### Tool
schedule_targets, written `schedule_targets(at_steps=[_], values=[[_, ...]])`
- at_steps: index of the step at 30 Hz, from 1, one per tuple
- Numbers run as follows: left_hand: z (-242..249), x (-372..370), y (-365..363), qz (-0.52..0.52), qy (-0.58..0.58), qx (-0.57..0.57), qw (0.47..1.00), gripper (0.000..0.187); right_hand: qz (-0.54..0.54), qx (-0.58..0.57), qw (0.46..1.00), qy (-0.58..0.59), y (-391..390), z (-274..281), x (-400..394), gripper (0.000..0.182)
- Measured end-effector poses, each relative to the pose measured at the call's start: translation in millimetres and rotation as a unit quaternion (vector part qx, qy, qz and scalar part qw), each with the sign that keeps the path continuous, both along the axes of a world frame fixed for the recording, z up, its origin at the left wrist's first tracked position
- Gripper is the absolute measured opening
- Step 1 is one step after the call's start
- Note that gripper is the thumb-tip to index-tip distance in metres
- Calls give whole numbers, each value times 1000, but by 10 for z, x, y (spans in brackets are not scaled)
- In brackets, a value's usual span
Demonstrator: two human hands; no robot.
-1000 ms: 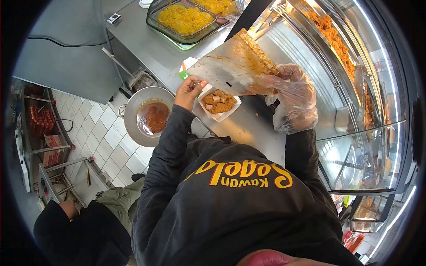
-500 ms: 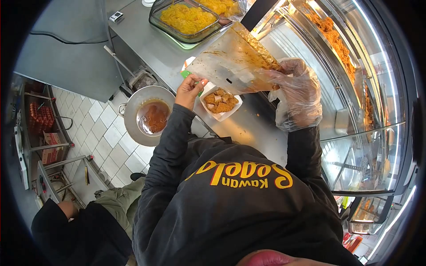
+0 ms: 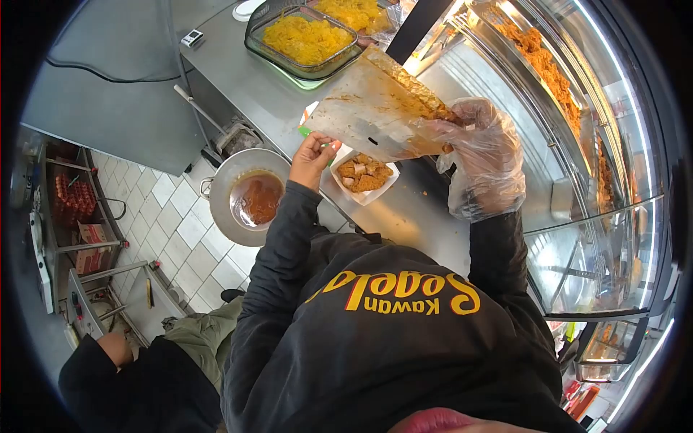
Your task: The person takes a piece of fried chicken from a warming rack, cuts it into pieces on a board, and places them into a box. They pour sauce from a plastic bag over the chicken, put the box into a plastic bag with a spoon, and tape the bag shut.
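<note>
My right hand (image 3: 491, 155), in a clear plastic glove, grips the right end of a flat-sided translucent plastic piece (image 3: 354, 115). Orange-brown smears cover it, and a small dark slot shows near its lower edge. At its lower left corner, my bare left hand (image 3: 312, 157) is closed with thumb and fingers pinched. Bits of green (image 3: 304, 131) show on either side of those fingers; what they hold I cannot tell. Just below the plastic, a white paper tray (image 3: 368, 196) stands on the steel counter with pieces of breaded fried chicken (image 3: 364, 173) in it.
Glass dishes of yellow food (image 3: 307, 40) stand at the counter's back. To the right is a lit glass display case (image 3: 585, 267) with fried food (image 3: 538, 54). A large metal pan (image 3: 227, 216) of brown liquid sits at left. Another person (image 3: 144, 375) is at lower left.
The plastic piece has shifted slightly, its left end dropping lower over the paper tray. Both hands keep their places on it or beside it. The whole view has tilted a little.
</note>
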State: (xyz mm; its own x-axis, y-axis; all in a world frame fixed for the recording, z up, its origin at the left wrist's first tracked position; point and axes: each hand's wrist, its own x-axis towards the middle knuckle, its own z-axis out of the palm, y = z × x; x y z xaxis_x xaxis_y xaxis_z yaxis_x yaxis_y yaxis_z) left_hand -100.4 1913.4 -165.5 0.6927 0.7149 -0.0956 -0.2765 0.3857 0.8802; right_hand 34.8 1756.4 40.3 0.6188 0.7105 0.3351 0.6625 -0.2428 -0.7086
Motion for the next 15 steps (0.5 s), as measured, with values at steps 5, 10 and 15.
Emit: schedule_targets(at_steps=[5,10,15], values=[[-21,-46,73,-46,35,-8,998,11,11,24,999,39,14,-80,81,24],[-65,-58,125,-36,48,27,998,12,34,18,995,91,11,-67,65,24],[-87,-70,125,-25,47,9,999,14,22,3,1000,-16,12,-36,105,24]])
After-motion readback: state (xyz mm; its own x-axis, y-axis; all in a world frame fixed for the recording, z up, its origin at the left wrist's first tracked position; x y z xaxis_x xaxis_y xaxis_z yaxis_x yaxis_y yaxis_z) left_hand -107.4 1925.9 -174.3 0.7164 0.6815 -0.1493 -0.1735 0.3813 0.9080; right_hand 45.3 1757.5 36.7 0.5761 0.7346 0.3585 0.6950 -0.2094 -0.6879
